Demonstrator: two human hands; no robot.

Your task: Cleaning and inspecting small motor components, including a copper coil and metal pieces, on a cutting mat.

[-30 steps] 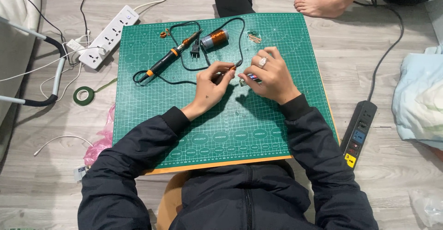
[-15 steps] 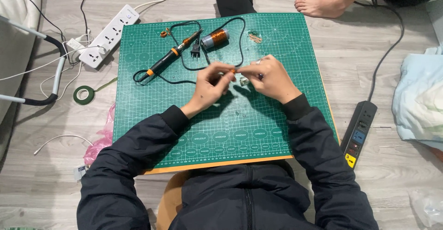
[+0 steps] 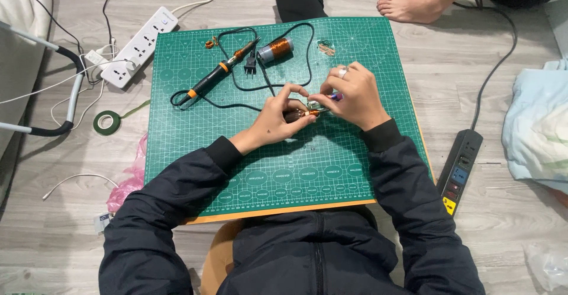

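Small copper-wound part (image 3: 305, 114): we saw it held between the two hands, over the middle of the green cutting mat (image 3: 355, 171), just clear of the mat or resting on it; we could not tell which.
Left hand (image 3: 277, 117): we found it closed about the part's left end, thumb and forefinger pinched above it, the palm turned toward the right hand.
Right hand (image 3: 352, 97): we saw it curled over the part's right end, fingertips meeting those of the left hand; a ring sat on one finger, and a small purple-tipped piece showed at its fingertips.
Where the part lay: between the fingertips of both hands, mostly covered by them, so we could make out only a copper-coloured stretch.
Soldering iron (image 3: 216, 76): we saw it lying on the mat up and to the left of the hands, well apart from them, its black cord (image 3: 307, 52) looping past.
Copper wire spool (image 3: 275, 49): it lay on its side near the mat's far edge, beyond the left hand.
White power strip (image 3: 139, 46): it lay on the floor off the mat's far left corner.
Green tape roll (image 3: 106, 122): it lay on the floor left of the mat.
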